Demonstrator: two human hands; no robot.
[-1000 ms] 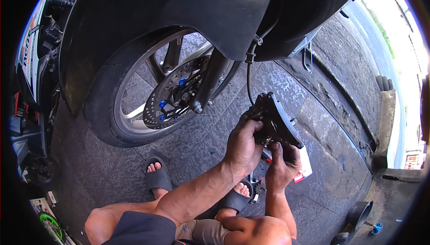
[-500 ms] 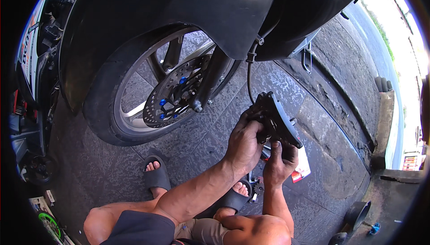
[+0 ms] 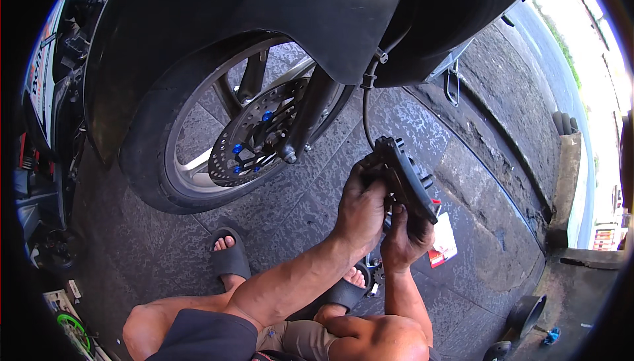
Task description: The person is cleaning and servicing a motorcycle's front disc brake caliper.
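Both my hands hold a black brake caliper [image 3: 407, 177] off the ground, right of the motorcycle's front wheel. My left hand [image 3: 362, 206] is wrapped round its near left side, and the fingers behind it are partly hidden. Under the caliper's lower end, my right hand [image 3: 404, 241] grips with the thumb raised against it. A black brake hose [image 3: 367, 118] runs from the caliper up to the motorcycle. A small red bit shows by the caliper's lower right edge; its kind is unclear. The drilled brake disc [image 3: 228, 161] with blue bolts sits bare on the wheel.
The black front fender [image 3: 198, 4] and tire [image 3: 148, 176] fill the upper left. A red and white package [image 3: 445, 242] lies on the tiled floor beyond my right hand. Metal parts [image 3: 375, 274] lie by my right sandal [image 3: 345, 293]. A black basin [image 3: 528, 315] stands at lower right.
The caliper has turned slightly, showing more of its right side. My right hand has shifted a little up and left beneath it. A shaft seen between my hands is now out of sight.
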